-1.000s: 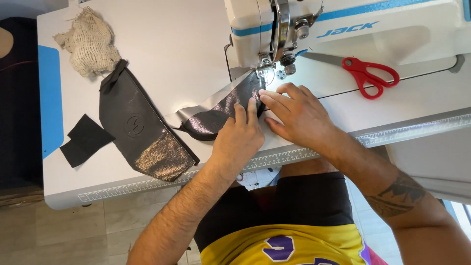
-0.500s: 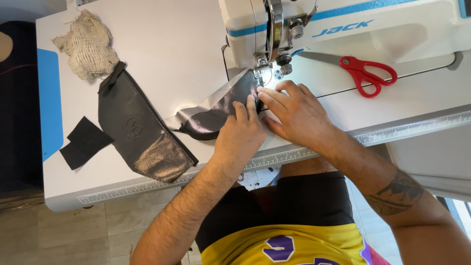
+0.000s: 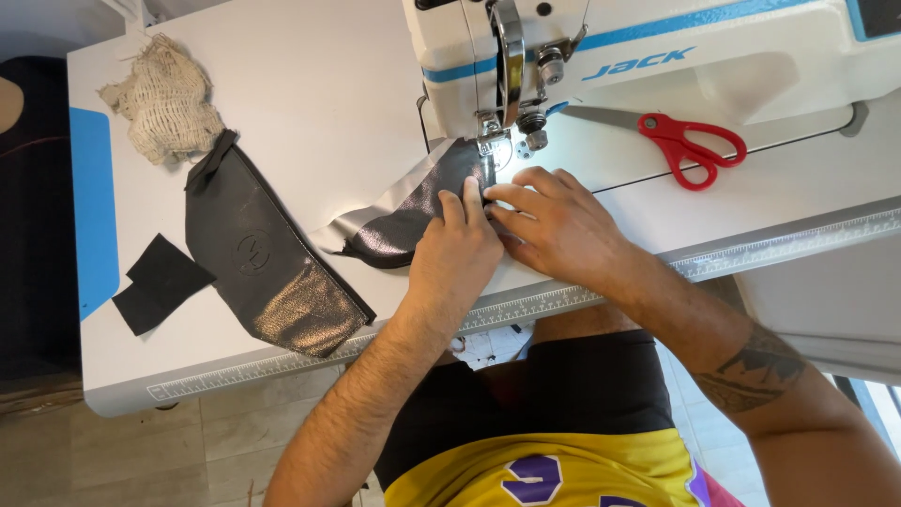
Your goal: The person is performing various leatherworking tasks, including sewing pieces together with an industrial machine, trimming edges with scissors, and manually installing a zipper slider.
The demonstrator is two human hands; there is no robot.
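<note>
A small piece of dark, shiny leather (image 3: 404,221) lies under the presser foot (image 3: 493,141) of a white sewing machine (image 3: 657,56). My left hand (image 3: 455,249) presses flat on the leather just in front of the needle, fingers together. My right hand (image 3: 554,221) rests beside it on the right, fingertips pinching the leather's edge near the foot. Both hands touch each other over the piece.
A larger dark leather panel (image 3: 263,263) lies left on the white table (image 3: 310,84), with a black fabric scrap (image 3: 160,282) and a beige mesh cloth (image 3: 169,103). Red-handled scissors (image 3: 685,141) lie on the machine bed at right. A ruler strip (image 3: 798,244) runs along the table's front edge.
Both hands have stayed on the leather at the needle; the fingers have crept slightly toward the presser foot. Nothing else has moved.
</note>
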